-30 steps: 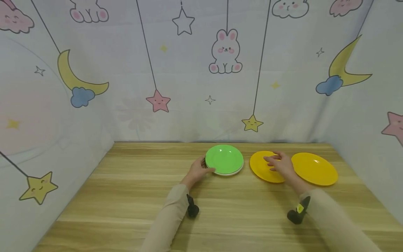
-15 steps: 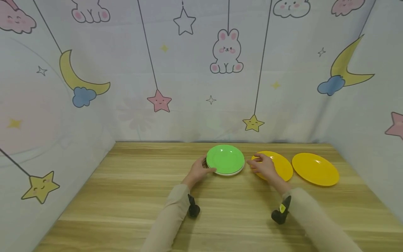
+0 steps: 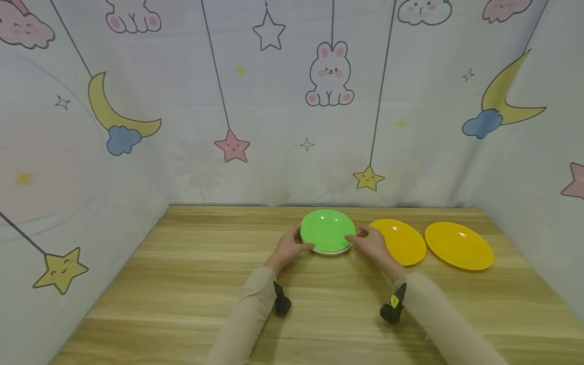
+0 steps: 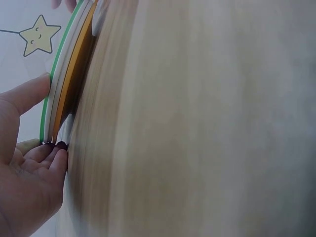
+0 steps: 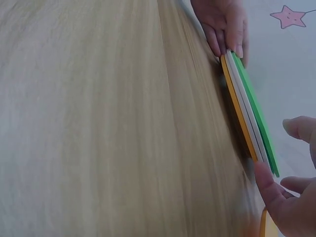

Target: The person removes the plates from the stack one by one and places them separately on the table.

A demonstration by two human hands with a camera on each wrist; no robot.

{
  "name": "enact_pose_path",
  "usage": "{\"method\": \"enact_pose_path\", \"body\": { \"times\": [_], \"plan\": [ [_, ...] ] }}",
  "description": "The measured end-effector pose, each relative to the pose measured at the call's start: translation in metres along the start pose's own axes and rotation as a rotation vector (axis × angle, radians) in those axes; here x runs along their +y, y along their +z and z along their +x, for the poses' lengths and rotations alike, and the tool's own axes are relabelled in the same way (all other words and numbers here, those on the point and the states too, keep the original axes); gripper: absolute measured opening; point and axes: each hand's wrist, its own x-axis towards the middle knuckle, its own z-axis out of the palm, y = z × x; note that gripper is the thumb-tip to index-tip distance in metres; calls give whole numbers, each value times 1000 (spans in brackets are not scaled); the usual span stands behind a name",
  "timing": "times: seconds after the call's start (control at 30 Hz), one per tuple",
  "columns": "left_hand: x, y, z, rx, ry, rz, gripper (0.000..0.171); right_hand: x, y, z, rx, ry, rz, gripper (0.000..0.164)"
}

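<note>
A stack of plates lies near the back of the table, a green plate on top. Seen edge-on in the left wrist view, a white layer sits under the green and an orange plate is lowest. My left hand grips the stack's left side, thumb on the green rim and fingers at the lower edge. At the right side is my right hand. The right wrist view shows its fingers at the stack's edge, while its thumb stands apart from the green plate.
Two yellow plates, a nearer one just right of the stack and another farther right, lie on the wood-grain table. A white printed cloth hangs behind and along both sides.
My right hand has moved left, from over the nearer yellow plate to the right edge of the stack. My left hand stays on the stack's left side.
</note>
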Motion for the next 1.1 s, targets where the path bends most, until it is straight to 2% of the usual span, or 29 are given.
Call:
{"method": "enact_pose_path", "body": {
  "times": [0.27, 0.47, 0.67, 0.8, 0.93, 1.1],
  "plan": [
    [-1, 2, 3, 6, -21, 15, 77, 2, 8, 4, 31, -6, -27, 59],
    [-13, 1, 9, 3, 40, 35, 82, 3, 14, 5, 94, -36, -79, 54],
    [-1, 1, 2, 4, -13, 15, 77, 6, 20, 8, 153, -66, -109, 54],
    [2, 1, -1, 9, -20, 39, 76, 7, 23, 9, 177, -91, -124, 56],
    [2, 1, -1, 17, -18, 59, 77, 5, 23, 8, 181, -101, -132, 53],
    [2, 1, -2, 12, -9, 51, 77, 3, 20, 5, 157, -72, -101, 48]
  ]
}}
